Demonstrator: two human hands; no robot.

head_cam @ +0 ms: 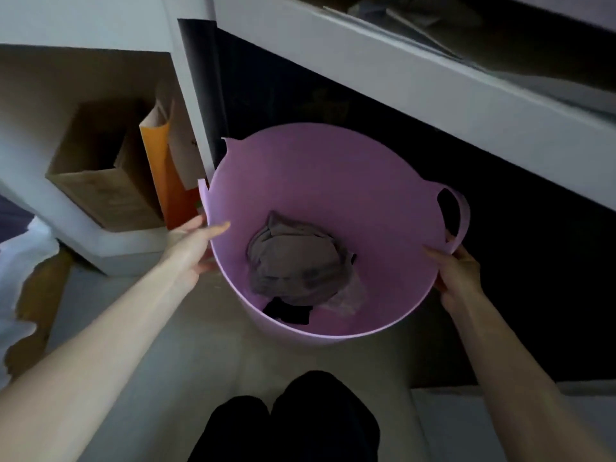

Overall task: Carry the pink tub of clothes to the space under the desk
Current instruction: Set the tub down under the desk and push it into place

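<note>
Left hand [196,243] has its fingers clamped over the pink tub [320,181] rim, thumb inside. The right hand [458,271] pinches the rim beside the loop handle [461,211], likely to steady the soft plastic wall. 2 crumpled clothes [296,265], grey and black, lie inside. The tub sits at the mouth of the dark space under the white desk [416,78].

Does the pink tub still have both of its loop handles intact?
No. The pink tub has a whole loop handle only by the right hand; by the left hand, broken stubs remain.
</note>
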